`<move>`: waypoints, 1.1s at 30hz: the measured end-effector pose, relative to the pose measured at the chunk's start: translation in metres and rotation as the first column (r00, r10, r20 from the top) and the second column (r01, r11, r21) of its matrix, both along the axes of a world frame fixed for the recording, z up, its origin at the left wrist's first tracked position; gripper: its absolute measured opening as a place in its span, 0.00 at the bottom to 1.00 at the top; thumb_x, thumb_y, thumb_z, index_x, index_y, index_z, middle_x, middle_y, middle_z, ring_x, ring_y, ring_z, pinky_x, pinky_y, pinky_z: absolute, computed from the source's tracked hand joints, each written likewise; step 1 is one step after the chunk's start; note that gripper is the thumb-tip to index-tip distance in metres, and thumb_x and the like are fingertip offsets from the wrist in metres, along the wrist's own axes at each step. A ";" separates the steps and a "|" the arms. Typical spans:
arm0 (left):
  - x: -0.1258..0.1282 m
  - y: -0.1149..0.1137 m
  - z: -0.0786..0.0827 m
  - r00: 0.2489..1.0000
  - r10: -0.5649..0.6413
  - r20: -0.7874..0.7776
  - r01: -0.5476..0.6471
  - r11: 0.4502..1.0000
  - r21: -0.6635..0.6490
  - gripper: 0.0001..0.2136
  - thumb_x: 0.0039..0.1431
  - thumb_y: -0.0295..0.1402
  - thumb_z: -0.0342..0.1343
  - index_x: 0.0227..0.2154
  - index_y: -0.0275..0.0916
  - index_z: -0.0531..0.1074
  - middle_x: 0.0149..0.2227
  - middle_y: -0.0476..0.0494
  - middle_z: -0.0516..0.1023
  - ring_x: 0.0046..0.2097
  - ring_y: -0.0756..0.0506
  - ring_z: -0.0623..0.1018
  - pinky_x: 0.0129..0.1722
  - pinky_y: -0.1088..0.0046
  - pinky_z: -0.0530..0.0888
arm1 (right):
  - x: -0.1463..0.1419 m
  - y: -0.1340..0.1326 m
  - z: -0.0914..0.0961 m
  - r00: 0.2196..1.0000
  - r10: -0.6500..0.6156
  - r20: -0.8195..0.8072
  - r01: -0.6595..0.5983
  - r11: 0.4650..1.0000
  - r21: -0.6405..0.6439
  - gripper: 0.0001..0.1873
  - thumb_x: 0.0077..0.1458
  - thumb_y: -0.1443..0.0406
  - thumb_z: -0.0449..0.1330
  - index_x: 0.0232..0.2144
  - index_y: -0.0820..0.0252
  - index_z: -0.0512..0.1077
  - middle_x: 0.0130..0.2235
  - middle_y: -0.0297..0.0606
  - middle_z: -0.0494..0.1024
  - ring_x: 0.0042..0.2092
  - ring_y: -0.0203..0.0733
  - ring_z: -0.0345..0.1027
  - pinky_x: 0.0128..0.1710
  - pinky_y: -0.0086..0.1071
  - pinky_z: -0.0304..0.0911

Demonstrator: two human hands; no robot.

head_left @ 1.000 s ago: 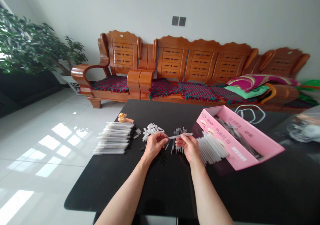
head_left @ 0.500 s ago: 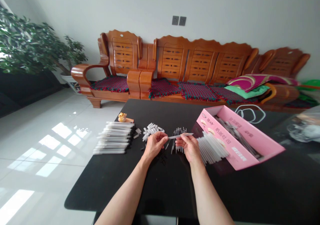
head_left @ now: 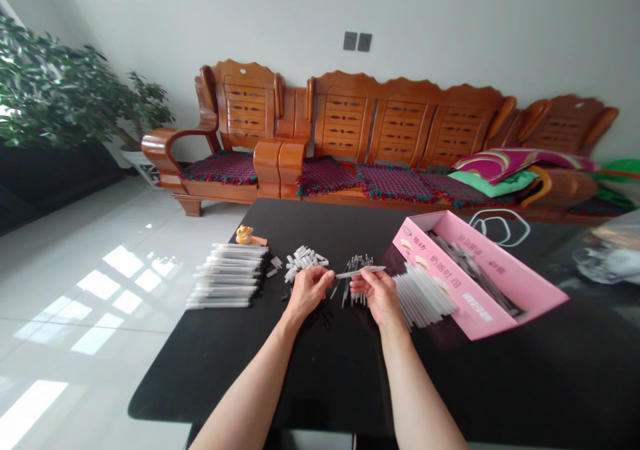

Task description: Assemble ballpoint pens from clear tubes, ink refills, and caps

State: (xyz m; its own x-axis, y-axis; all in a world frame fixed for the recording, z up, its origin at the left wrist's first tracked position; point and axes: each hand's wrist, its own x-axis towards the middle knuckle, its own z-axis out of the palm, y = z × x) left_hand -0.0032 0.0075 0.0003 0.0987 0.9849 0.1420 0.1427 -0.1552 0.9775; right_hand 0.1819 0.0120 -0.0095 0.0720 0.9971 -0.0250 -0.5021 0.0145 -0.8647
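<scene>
We see a thin pen barrel [head_left: 359, 272] held level just above the black table [head_left: 320, 377], between the two hands and in front of a small bunch of dark refills [head_left: 356, 262]. The right hand [head_left: 379, 293] pinches the barrel between thumb and fingertips near its middle, and its far end points right. The left hand [head_left: 307, 290] has its fingers curled in narrowly, with the fingertips meeting the barrel's left end. We cannot tell whether it holds a small part there.

Just right of the right hand lies a fanned heap of clear tubes [head_left: 425, 295], which touches the long side of an open pink box [head_left: 483, 307] with more dark pieces inside. Behind the left hand is a loose pile of small white caps [head_left: 303, 259]. Farther left is a neat stack of finished pens [head_left: 227, 278], with a little orange figure [head_left: 245, 235] at the table edge beyond it. Behind the table we see a carved wooden sofa [head_left: 400, 123], and a leafy plant [head_left: 60, 90] stands at far left.
</scene>
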 end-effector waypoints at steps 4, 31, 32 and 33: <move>0.000 0.000 -0.002 1.000 -0.008 -0.020 0.009 1.000 0.008 0.18 0.56 0.47 0.57 0.26 0.34 0.73 0.18 0.50 0.70 0.18 0.53 0.67 0.19 0.80 0.60 | 0.000 0.000 0.000 1.000 0.004 0.007 -0.004 1.000 0.003 0.14 0.44 0.61 0.72 0.30 0.63 0.74 0.26 0.40 0.82 0.24 0.42 0.77 0.23 0.30 0.75; 0.001 -0.001 -0.002 0.998 0.005 -0.069 -0.003 1.000 0.026 0.15 0.56 0.44 0.58 0.27 0.35 0.75 0.17 0.51 0.69 0.19 0.52 0.67 0.20 0.79 0.60 | -0.001 -0.001 0.001 1.000 0.011 0.005 -0.011 1.000 0.007 0.13 0.44 0.61 0.72 0.30 0.63 0.74 0.26 0.40 0.82 0.24 0.42 0.77 0.23 0.30 0.75; 0.000 -0.001 -0.001 0.997 0.013 -0.078 -0.010 0.999 0.034 0.14 0.56 0.43 0.57 0.28 0.35 0.75 0.17 0.51 0.69 0.19 0.52 0.67 0.20 0.79 0.61 | 0.000 0.000 0.001 1.000 0.008 -0.001 -0.008 1.000 0.005 0.13 0.44 0.62 0.72 0.30 0.63 0.74 0.26 0.40 0.82 0.24 0.42 0.77 0.23 0.30 0.75; -0.001 -0.001 0.000 0.996 0.024 -0.086 -0.020 0.999 0.045 0.14 0.56 0.43 0.57 0.29 0.35 0.76 0.17 0.51 0.69 0.19 0.52 0.67 0.20 0.78 0.61 | 0.000 0.000 0.001 1.000 0.004 -0.009 -0.004 1.000 0.002 0.13 0.44 0.62 0.72 0.30 0.62 0.75 0.26 0.39 0.82 0.24 0.42 0.77 0.23 0.30 0.75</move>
State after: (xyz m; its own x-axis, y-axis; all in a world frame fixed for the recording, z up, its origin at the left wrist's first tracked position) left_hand -0.0039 0.0062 -0.0001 0.0907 0.9800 0.1773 0.2306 -0.1939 0.9535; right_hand 0.1819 0.0117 -0.0084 0.0675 0.9974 -0.0235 -0.5099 0.0142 -0.8601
